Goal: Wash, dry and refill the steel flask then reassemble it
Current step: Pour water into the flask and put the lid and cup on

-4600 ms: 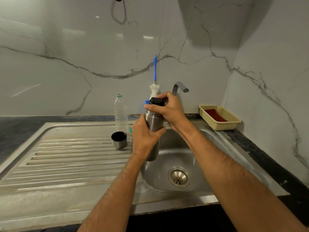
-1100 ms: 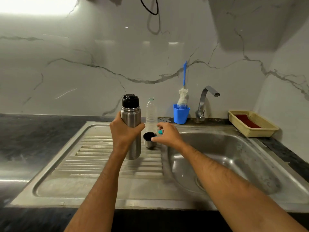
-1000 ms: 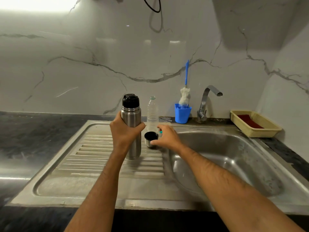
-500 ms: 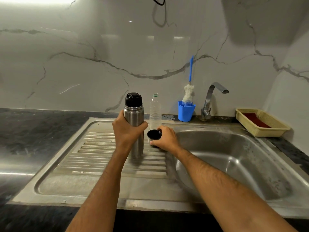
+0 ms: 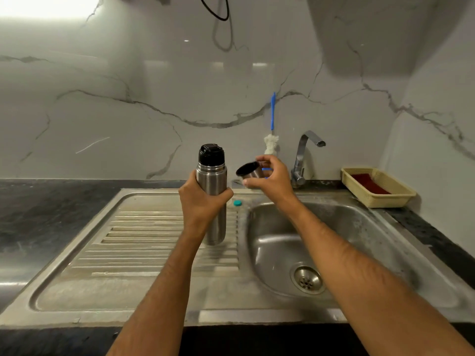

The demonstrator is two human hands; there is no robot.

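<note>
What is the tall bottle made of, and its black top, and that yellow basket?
The flask, held by the left hand, looks like brushed steel: grey, with soft streaky shine. Its stopper looks like black plastic, smooth and a little glossy. The basket seems to be pale yellow plastic, with a woven-looking mesh wall.

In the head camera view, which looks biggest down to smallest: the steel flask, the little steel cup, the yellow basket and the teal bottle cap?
1. steel flask
2. yellow basket, though it sits farther back
3. steel cup
4. teal bottle cap
</note>
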